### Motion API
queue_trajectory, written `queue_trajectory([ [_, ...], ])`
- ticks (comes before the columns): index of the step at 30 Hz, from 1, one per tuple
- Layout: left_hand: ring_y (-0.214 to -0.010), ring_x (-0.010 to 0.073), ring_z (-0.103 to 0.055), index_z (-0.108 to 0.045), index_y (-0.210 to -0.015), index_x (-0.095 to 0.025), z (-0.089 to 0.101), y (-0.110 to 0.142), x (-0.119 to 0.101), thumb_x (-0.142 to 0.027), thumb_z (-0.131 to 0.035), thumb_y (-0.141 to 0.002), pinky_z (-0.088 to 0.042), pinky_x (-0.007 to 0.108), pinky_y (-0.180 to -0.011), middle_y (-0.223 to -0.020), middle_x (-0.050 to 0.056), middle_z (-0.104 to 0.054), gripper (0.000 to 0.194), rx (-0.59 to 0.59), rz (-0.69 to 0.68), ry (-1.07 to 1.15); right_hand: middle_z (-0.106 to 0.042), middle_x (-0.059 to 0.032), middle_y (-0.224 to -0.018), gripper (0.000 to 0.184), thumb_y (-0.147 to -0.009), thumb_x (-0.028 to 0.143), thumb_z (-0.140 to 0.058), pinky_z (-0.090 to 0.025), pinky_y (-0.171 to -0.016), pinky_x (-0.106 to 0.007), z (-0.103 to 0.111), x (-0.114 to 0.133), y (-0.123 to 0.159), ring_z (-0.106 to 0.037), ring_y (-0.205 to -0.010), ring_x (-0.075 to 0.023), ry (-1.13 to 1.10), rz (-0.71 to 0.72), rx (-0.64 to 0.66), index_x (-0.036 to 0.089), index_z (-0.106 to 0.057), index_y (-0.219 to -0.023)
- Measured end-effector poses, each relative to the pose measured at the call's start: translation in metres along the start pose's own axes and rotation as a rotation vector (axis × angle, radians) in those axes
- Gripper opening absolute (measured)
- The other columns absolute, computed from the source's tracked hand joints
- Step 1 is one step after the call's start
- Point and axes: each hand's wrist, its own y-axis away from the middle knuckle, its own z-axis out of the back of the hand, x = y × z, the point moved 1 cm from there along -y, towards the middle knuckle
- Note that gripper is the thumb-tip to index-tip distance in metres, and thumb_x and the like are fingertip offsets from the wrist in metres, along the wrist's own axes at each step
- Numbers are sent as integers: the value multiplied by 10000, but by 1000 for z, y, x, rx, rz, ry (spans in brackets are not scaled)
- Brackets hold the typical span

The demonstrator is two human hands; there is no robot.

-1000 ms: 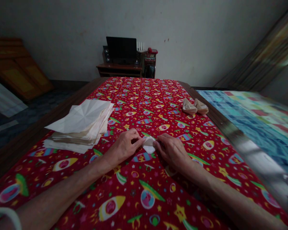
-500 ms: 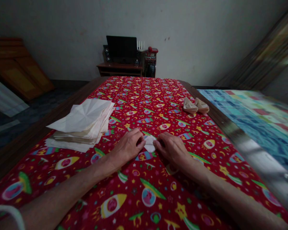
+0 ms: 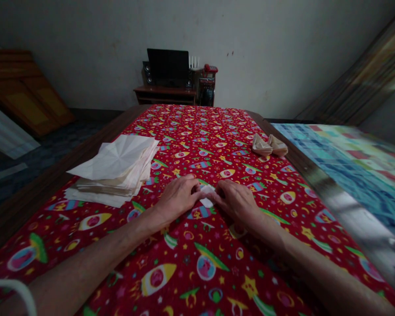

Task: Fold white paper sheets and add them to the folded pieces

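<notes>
A small piece of folded white paper point(image 3: 207, 202) lies on the red patterned tablecloth point(image 3: 181, 254) straight in front of me. My left hand point(image 3: 181, 194) is closed at its left side, with thumb and fingertips on the paper. From the right, my right hand point(image 3: 234, 197) has its thumb and fingers pressed on the same piece. Both thumbs nearly meet across its middle. The curled fingers hide the paper's two side edges.
To the left lies a stack of creased paper sheets point(image 3: 118, 160). Folded paper shapes point(image 3: 269, 145) stand near the table's right edge. Beyond the far end are a monitor point(image 3: 168, 66) and a red telephone point(image 3: 210, 69). A bed point(image 3: 349, 166) adjoins on the right.
Both thumbs have moved inward over the paper and now nearly touch. Less of the paper shows. The stack and the folded shapes stay where they were.
</notes>
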Motion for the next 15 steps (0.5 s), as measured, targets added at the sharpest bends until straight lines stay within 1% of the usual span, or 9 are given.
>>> queue_trajectory([
  [3,-690,145,-546,-563,-680,-198,3,-3,0,-403,-627,-791,-339,243,-584,-763,-13,-585,242,41,39,-18,-598,-1,-690,267,-851,441,-541,-242,-525,-233,3,-1,-3,-498,-605,-121,-54,-39,60,190,-574,-766],
  [7,-663,146,-547,-569,-669,-208,5,-5,0,-403,-622,-783,-304,245,-538,-753,-16,-599,232,37,64,-48,-612,2,-693,185,-832,376,-567,-247,-516,-230,8,-3,-6,-511,-604,-117,-89,-81,108,198,-590,-787],
  [10,-651,145,-543,-565,-689,-214,5,-5,1,-393,-633,-770,-286,244,-524,-745,-23,-603,207,19,80,-50,-611,-2,-676,168,-823,357,-568,-239,-504,-235,10,-5,-7,-508,-598,-122,-64,-110,127,197,-596,-780],
  [15,-616,137,-535,-568,-750,-233,6,-3,3,-344,-635,-764,-277,240,-516,-735,-39,-616,131,25,113,-26,-594,1,-649,160,-811,340,-567,-223,-495,-234,11,-8,-7,-485,-574,-118,-30,-135,146,197,-589,-741],
])
